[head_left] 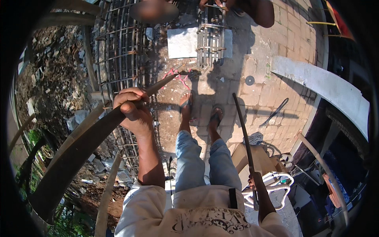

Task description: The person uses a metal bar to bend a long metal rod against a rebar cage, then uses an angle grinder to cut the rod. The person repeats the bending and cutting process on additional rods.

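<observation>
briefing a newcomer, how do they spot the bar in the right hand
Find the brown cardboard right of the person's legs. A long dark bar crosses over it, held in the right hand. Unlike the dark loop lying on the paving, it is straight.

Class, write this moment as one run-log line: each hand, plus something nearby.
left hand: grips long dark bar | right hand: holds thin dark rod | ahead: small rebar cage

We note the left hand (136, 112) raised forward and clenched, its forearm (151, 164) bare and extended, while the right hand (254, 182) is closed, lower, at the right side.
</observation>
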{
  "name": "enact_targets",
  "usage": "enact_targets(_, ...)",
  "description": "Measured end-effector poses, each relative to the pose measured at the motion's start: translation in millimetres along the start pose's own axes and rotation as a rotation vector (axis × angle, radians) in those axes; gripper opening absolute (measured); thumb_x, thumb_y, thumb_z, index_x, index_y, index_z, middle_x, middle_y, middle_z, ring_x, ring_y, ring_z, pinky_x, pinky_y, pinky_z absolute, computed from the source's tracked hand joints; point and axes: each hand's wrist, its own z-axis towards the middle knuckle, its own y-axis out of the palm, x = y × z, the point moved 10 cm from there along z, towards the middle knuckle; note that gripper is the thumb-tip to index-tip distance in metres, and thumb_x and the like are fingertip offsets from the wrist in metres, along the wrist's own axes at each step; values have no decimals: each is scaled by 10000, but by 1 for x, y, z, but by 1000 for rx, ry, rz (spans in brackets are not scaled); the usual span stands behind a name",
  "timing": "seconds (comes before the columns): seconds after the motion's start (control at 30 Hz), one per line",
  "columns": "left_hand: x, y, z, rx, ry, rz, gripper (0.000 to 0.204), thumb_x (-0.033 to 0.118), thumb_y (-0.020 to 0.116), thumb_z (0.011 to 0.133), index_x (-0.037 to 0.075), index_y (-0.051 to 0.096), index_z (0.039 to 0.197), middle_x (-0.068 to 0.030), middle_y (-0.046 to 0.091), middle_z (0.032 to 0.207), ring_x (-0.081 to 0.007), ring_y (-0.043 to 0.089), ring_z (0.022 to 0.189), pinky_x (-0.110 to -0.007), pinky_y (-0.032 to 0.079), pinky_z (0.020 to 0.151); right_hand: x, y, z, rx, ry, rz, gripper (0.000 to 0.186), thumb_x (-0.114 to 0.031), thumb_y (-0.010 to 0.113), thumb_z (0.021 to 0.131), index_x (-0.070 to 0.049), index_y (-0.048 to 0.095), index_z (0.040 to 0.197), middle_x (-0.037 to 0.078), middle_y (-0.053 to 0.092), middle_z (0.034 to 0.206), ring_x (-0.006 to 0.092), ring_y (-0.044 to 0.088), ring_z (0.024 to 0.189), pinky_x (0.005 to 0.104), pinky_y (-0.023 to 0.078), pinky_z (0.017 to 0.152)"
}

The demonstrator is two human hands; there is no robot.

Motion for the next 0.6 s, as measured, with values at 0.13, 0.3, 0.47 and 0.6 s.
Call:
enact_targets(0.13, -11, 39, 10, -175, -12, -94, 450, 408, 601, 855, 56, 448, 621, -68, 469, 595, -150, 445, 544, -300, 387, 568, -3, 11, -7, 94, 6, -80, 610, -673, 510, 846, -82, 474, 697, 30, 414, 503, 146, 391, 351, 308, 343, 339)
enact_targets(0.3, -30, 50, 21, -140, -102, -142, 359, 292, 526, 822, 83, 380, 569, -53, 409, 539, -160, 399, 501, -339, 391, 555, 3, 28, -4, 80, -23, -25, 589, -644, 511, 864, -96, 451, 657, 20, 396, 477, 138, 389, 341, 306, 335, 331)
enact_targets(0.47, -19, 79, 10, -245, -45, -196, 362, 286, 541, 821, 74, 398, 565, -57, 409, 529, -164, 399, 485, -340, 381, 513, 14, 43, 5, 43, -71, 52, 576, -618, 525, 870, -103, 439, 627, 17, 404, 462, 133, 397, 332, 299, 316, 310)
enact_targets(0.6, -24, 103, 3, -343, -48, -282, 359, 274, 558, 805, 57, 416, 557, -79, 438, 531, -182, 423, 490, -352, 399, 527, 21, 60, 12, 29, -84, 145, 547, -568, 534, 890, -80, 466, 652, 11, 396, 457, 126, 383, 327, 294, 307, 307)
